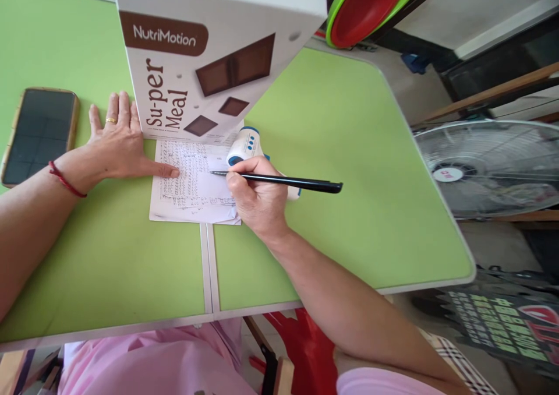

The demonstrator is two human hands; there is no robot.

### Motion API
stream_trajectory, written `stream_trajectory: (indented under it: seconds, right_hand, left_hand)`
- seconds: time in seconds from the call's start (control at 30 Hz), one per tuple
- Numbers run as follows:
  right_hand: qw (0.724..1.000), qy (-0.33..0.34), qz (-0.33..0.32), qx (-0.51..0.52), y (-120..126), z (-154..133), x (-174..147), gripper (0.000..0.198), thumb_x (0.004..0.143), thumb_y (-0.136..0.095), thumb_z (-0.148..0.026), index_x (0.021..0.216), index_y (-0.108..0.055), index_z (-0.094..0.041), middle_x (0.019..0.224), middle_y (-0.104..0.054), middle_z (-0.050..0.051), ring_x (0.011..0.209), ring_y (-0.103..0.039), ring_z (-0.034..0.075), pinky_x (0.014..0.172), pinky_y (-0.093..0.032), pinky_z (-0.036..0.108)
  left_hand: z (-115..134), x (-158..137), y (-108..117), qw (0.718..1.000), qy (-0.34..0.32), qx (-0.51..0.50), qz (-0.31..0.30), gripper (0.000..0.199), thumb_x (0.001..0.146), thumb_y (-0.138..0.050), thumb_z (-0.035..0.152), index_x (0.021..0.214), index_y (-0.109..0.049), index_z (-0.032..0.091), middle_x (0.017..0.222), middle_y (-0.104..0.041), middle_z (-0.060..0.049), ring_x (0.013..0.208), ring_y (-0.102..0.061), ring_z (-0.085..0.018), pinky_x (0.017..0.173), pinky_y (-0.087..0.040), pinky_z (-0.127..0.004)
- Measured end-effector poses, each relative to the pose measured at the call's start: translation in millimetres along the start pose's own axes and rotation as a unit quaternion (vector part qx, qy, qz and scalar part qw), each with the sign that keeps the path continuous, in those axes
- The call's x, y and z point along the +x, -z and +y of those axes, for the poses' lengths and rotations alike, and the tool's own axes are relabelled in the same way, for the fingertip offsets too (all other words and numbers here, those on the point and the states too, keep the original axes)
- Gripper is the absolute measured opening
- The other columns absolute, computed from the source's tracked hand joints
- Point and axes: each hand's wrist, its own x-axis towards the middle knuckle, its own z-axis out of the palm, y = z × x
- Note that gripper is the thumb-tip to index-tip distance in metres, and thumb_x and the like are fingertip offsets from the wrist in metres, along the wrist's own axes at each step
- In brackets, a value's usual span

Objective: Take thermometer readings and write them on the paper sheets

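Note:
Fingers wrapped round a black pen (297, 182), my right hand (259, 197) rests on a sheet of paper (196, 203) covered in rows of handwriting. The pen's tip is at the sheet, right of the written columns. My left hand (120, 144) lies flat with fingers spread, its thumb on the paper and its other fingers beside a white box (174, 86). That box is printed "NutriMotion Su-per Meal" and stands on the paper's far part, hiding it. Behind my right hand is a white and blue device (244, 144), partly covered by the hand.
A phone (41, 133) in a tan case lies left of my left hand on the green table (349, 133). Beyond the table's right edge stands a fan (484, 170). Green and red basins (369, 10) are at the back. A metal seam (208, 267) crosses the tabletop.

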Motion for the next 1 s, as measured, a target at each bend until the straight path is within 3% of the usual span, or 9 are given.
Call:
stream_trajectory:
  seconds: [0.2, 0.4, 0.57, 0.8, 0.9, 1.0]
  right_hand:
    - [1.0, 0.005, 0.0, -0.001, -1, 1, 0, 0.011, 0.083, -0.059, -0.031, 0.078, -0.056, -0.022, 0.057, -0.046, -0.008, 0.046, -0.04, 0.007, 0.045, -0.037, 0.023]
    - [1.0, 0.007, 0.001, -0.016, -1, 0, 0, 0.012, 0.084, -0.059, -0.033, 0.077, -0.057, -0.023, 0.059, -0.049, -0.007, 0.048, -0.042, 0.007, 0.046, -0.039, 0.023]
    - [0.999, 0.004, -0.011, -0.039, 0, 0, 1, 0.014, 0.084, -0.058, -0.034, 0.076, -0.057, -0.023, 0.06, -0.051, -0.006, 0.05, -0.043, 0.008, 0.047, -0.039, 0.024]
    - [0.999, 0.009, -0.017, -0.046, 2, 0, 2, 0.015, 0.084, -0.059, -0.033, 0.074, -0.056, -0.023, 0.059, -0.05, -0.006, 0.049, -0.041, 0.008, 0.045, -0.037, 0.024]
    - [0.999, 0.008, -0.02, -0.044, 1, 2, 1, 0.014, 0.084, -0.059, -0.032, 0.074, -0.056, -0.023, 0.058, -0.049, -0.007, 0.048, -0.04, 0.008, 0.045, -0.037, 0.023]
    - [1.0, 0.006, -0.009, -0.021, 1, 4, 0, 0.01, 0.085, -0.059, -0.03, 0.078, -0.056, -0.023, 0.059, -0.049, -0.008, 0.047, -0.042, 0.007, 0.045, -0.039, 0.023]
  left_hand:
    - [-12, 4, -2, 0.996, -0.005, -0.09, 0.008, 0.126, 0.046, -0.088, 0.075, 0.149, -0.047, 0.016, 0.153, -0.042, -0.011, 0.152, 0.011, -0.048, 0.12, 0.004, -0.069]
    - [-17, 7, -5, 0.993, -0.02, -0.109, 0.033, 0.122, 0.042, -0.092, 0.071, 0.142, -0.052, 0.014, 0.146, -0.048, -0.015, 0.151, 0.009, -0.049, 0.119, -0.005, -0.071]
    - [-13, 7, -3, 0.998, -0.005, -0.055, 0.007, 0.127, 0.038, -0.095, 0.067, 0.146, -0.05, 0.017, 0.151, -0.042, -0.013, 0.151, 0.008, -0.05, 0.119, 0.01, -0.07]
    - [-14, 6, -2, 0.998, -0.005, -0.059, 0.013, 0.132, 0.035, -0.092, 0.072, 0.149, -0.049, 0.021, 0.154, -0.042, -0.011, 0.151, 0.009, -0.051, 0.118, 0.016, -0.069]
    - [-1, 3, 1, 1.0, 0.016, -0.005, -0.006, 0.139, 0.033, -0.091, 0.074, 0.154, -0.043, 0.023, 0.16, -0.033, -0.01, 0.151, 0.007, -0.052, 0.117, 0.023, -0.067]
    - [16, -1, 5, 0.996, 0.053, 0.058, -0.043, 0.149, 0.033, -0.088, 0.078, 0.16, -0.032, 0.022, 0.165, -0.023, -0.011, 0.15, 0.006, -0.054, 0.116, 0.02, -0.069]
